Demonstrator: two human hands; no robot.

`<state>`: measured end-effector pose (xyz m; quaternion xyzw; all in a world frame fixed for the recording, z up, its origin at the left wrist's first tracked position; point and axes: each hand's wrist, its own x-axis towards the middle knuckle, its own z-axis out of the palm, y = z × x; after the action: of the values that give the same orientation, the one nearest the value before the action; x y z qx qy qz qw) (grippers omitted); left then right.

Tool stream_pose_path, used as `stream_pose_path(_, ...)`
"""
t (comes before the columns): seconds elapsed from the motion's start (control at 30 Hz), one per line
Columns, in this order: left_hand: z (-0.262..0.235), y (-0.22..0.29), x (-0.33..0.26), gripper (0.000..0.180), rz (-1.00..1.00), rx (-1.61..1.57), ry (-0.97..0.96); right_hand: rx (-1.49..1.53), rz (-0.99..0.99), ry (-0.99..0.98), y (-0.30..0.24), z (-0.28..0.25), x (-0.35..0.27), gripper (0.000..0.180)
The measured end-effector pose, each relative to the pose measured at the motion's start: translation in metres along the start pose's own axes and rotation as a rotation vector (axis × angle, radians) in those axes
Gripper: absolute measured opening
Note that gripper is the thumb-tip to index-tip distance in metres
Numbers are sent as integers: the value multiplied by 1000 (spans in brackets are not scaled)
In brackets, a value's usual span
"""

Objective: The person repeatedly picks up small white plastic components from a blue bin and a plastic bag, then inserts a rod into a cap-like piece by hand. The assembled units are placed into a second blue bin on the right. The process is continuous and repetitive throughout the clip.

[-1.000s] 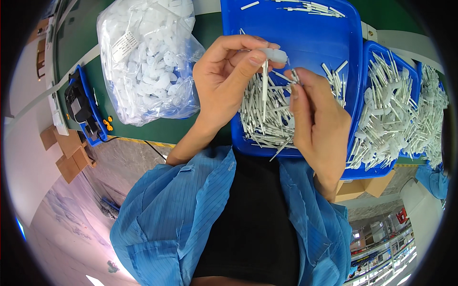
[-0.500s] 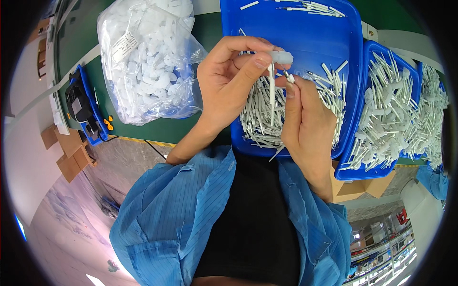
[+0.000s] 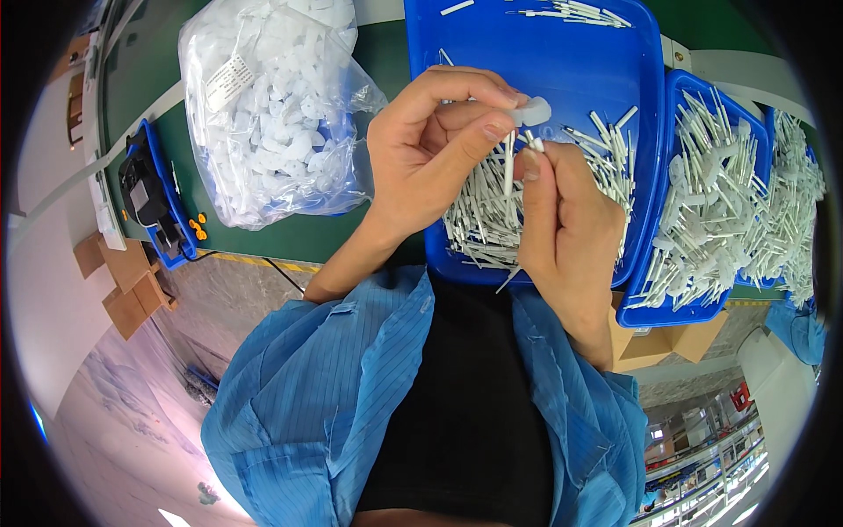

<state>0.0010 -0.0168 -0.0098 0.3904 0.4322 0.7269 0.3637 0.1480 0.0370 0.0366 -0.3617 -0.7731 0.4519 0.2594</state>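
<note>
From the head camera, the left hand (image 3: pixel 435 154) pinches a small white plastic cap (image 3: pixel 532 111) between thumb and forefinger, above the blue tray (image 3: pixel 562 61). The right hand (image 3: pixel 571 220) grips a thin white stick (image 3: pixel 508 162) upright, its top just under the cap; whether they touch cannot be told. A heap of like white sticks (image 3: pixel 483 220) lies in the tray below. A clear bag of white parts (image 3: pixel 272 114) rests on the green table (image 3: pixel 386 53) to the left. A second blue tray (image 3: pixel 702 202) stands on the right.
</note>
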Motion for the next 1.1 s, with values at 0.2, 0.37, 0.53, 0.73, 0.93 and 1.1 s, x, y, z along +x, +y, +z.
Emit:
stream_pose_path(0.2, -3, 4, 3, 29, 34, -12, -81, 44, -19, -25, 2, -1, 3, 6)
stream_pose_path(0.37, -8, 7, 5, 29, 13, -44, -102, 697, 222, -267, 19, -3, -1, 13)
stream_pose_path(0.53, -6, 2, 5, 28, 34, -247, -80, 743, 197, -236, 13, -1, 3, 19)
stream_pose_path(0.73, -5, 12, 9, 26, 105, -13, -150, 936, 203, -284, 19, -9, 3, 13)
stream_pose_path(0.93, -1, 18, 13, 22, 145, 184, -122, -161, -325, 222, 6, 7, 3, 18)
stream_pose_path(1.1, -4, 18, 17, 27, 277, 247, -175, -152, -422, 258, 9, 6, 6, 21)
